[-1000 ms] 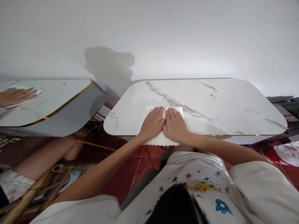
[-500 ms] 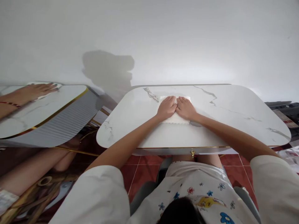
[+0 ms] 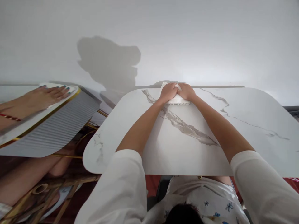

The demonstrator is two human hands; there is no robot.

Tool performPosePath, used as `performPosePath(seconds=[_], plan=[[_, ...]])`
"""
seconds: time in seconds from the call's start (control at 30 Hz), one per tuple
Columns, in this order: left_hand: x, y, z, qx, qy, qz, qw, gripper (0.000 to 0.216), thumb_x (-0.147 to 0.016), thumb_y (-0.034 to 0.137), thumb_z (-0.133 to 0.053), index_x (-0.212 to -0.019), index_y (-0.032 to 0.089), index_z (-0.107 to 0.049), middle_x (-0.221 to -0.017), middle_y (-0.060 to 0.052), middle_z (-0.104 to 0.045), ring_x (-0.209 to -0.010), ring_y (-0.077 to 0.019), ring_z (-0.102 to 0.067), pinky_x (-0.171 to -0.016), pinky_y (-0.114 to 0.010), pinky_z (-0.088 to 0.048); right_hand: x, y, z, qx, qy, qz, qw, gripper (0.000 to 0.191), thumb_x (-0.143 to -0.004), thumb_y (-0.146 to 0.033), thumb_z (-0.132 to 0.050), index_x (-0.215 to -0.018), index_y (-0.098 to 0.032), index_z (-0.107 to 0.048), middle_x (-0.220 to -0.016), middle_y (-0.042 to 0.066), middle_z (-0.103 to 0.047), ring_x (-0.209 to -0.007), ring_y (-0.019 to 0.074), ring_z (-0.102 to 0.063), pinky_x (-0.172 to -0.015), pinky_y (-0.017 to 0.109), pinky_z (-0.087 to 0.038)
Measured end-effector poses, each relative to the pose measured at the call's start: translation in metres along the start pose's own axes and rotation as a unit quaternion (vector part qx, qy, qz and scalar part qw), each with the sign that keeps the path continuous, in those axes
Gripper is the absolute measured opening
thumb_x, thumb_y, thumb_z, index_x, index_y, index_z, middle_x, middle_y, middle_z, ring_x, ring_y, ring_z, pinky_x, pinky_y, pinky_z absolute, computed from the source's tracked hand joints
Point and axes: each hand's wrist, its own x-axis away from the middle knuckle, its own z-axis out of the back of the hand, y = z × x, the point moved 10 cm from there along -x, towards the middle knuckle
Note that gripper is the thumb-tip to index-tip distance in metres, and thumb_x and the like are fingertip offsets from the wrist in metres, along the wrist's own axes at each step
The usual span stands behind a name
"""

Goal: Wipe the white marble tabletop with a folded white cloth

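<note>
White cloth (image 3: 177,100), at far side of marbled desk (image 3: 187,155); left hand (image 3: 168,92), right hand (image 3: 187,92) atop, fingers outstretched over it.

Legible markings: none. No text, label, brand, number or sign can be read on any surface in view.
</note>
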Motion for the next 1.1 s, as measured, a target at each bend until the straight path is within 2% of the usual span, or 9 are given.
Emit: performPosePath(seconds=[0.2, 0.4, 0.57, 0.73, 0.9, 1.1], plan=[[-0.023, -0.016, -0.008, -0.005, -0.022, 0.033, 0.999, 0.034, -0.090, 0.025, -0.034, -0.096, 0.025, -0.068, -0.106, -0.005, -0.069, -0.106, -0.0267, -0.059, -0.090, -0.038, -0.042, -0.020, 0.013, -0.008, 0.003, -0.019, -0.037, 0.999, 0.040, -0.096, -0.031, -0.033, -0.115, -0.009, -0.061, -0.120, 0.017, -0.065, -0.111, 0.0318, -0.059, -0.093, 0.041, -0.042], [-0.015, -0.004, -0.004, 0.019, -0.018, -0.009, 1.000, 0.041, -0.088, 0.022, -0.033, -0.115, 0.023, -0.064, -0.123, -0.006, -0.064, -0.118, -0.0246, -0.054, -0.100, -0.037, -0.039, -0.014, 0.008, -0.004, 0.006, 0.008, -0.014, 1.000, 0.044, -0.095, -0.030, -0.034, -0.123, -0.007, -0.057, -0.127, 0.019, -0.062, -0.117, 0.0309, -0.055, -0.099, 0.042, -0.038], [0.009, 0.011, -0.001, 0.016, -0.023, -0.031, 0.999, 0.047, -0.088, 0.023, -0.033, -0.130, 0.017, -0.053, -0.138, -0.008, -0.054, -0.129, -0.0221, -0.045, -0.110, -0.035, -0.030, 0.016, -0.005, 0.001, 0.020, 0.036, -0.016, 0.999, 0.050, -0.092, -0.024, -0.031, -0.133, 0.000, -0.048, -0.142, 0.021, -0.049, -0.133, 0.0318, -0.040, -0.108, 0.045, -0.028], [0.053, 0.033, 0.008, 0.001, -0.033, -0.075, 0.997, 0.046, -0.090, 0.022, -0.031, -0.132, 0.016, -0.049, -0.137, -0.009, -0.052, -0.130, -0.0194, -0.043, -0.111, -0.031, -0.030, 0.062, -0.026, 0.004, 0.027, 0.007, -0.049, 0.998, 0.059, -0.093, -0.026, -0.028, -0.143, 0.004, -0.035, -0.151, 0.021, -0.037, -0.140, 0.0322, -0.030, -0.113, 0.044, -0.022], [0.121, 0.061, 0.026, -0.021, -0.023, -0.120, 0.992, 0.043, -0.091, 0.021, -0.028, -0.127, 0.015, -0.050, -0.131, -0.011, -0.055, -0.126, -0.0211, -0.046, -0.111, -0.034, -0.032, 0.122, -0.063, 0.012, 0.031, -0.008, -0.039, 0.999, 0.059, -0.093, -0.025, -0.029, -0.144, 0.004, -0.034, -0.151, 0.021, -0.036, -0.141, 0.0312, -0.029, -0.115, 0.044, -0.020], [0.200, 0.086, 0.043, -0.048, -0.012, -0.101, 0.994, 0.046, -0.092, 0.023, -0.023, -0.130, 0.011, -0.047, -0.136, -0.013, -0.052, -0.129, -0.0230, -0.043, -0.113, -0.039, -0.031, 0.195, -0.105, 0.021, 0.022, -0.011, -0.021, 0.999, 0.059, -0.093, -0.023, -0.031, -0.144, 0.006, -0.034, -0.152, 0.023, -0.034, -0.142, 0.0333, -0.028, -0.117, 0.045, -0.018]])
